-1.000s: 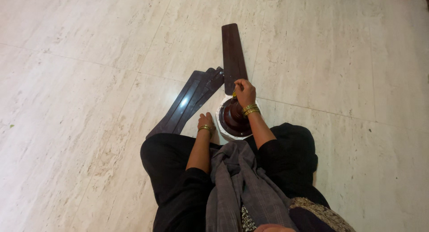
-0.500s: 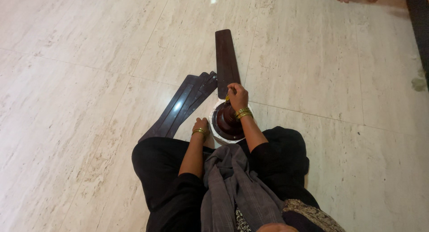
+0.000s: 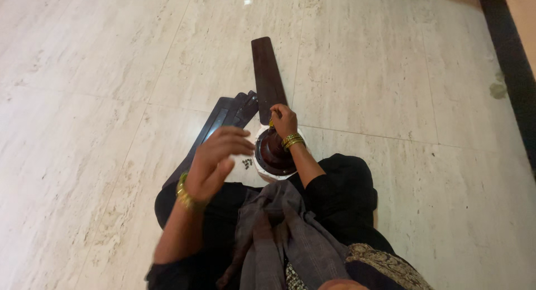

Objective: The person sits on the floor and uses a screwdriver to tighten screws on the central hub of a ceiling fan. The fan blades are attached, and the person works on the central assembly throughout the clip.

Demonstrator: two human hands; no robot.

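Fingers of the right hand (image 3: 285,120) pinch a small yellowish tool, hard to make out, at the near end of one fan blade (image 3: 268,77), probably seating it on the fan motor (image 3: 274,156) just below. The left hand (image 3: 215,158) hangs open, holding nothing. Beside it lie about three stacked blades (image 3: 223,119) and several small screws (image 3: 247,163).

The floor (image 3: 391,89) looks like smooth, shiny stone, pale with faint streaks. The fan blade (image 3: 268,77) is dark brown and smooth with a soft shine like polished wood, and the round fan motor (image 3: 273,156) is glossy dark brown with a white rim. The scarf (image 3: 290,234) is soft grey cloth, and the bangles (image 3: 292,140) shine like gold metal.
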